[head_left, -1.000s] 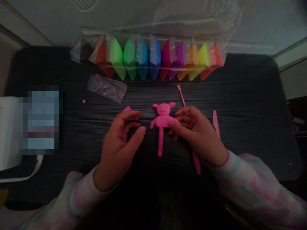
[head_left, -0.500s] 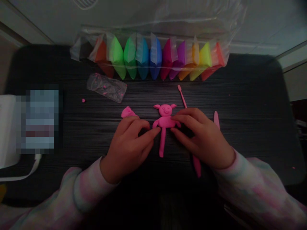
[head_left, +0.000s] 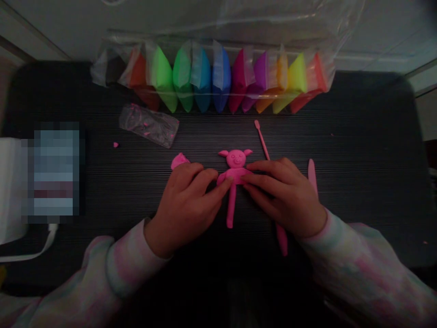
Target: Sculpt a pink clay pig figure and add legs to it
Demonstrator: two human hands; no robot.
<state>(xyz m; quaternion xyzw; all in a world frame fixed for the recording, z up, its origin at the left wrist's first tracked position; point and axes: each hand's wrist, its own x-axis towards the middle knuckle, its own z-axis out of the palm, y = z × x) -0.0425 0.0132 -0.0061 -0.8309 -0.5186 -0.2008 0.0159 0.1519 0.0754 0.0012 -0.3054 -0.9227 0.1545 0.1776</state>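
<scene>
A pink clay pig figure [head_left: 236, 159] lies face up on the dark table, with two ears, a snout, a round body, arms and one long leg pointing toward me. My left hand [head_left: 186, 207] is curled at the body's left side, its thumb pressing on the lower body. From the other side, my right hand [head_left: 290, 196] has its fingertips closed on the body, covering the arm there. A pink lump of clay [head_left: 179, 160] sits just beyond my left knuckles. Under my right hand runs a pink modelling tool [head_left: 262, 140], its middle hidden.
Another pink tool [head_left: 312, 175] is partly behind my right hand. Clay packets [head_left: 221, 77] of several colours stand in a clear bag at the back. A clear wrapper [head_left: 150, 125] and a clay crumb [head_left: 115, 145] lie left. A white device [head_left: 12, 191] with a cable is far left.
My left thumb has moved right onto the pig's body. My right fingers have closed in over its side and arm. The view has shifted slightly.
</scene>
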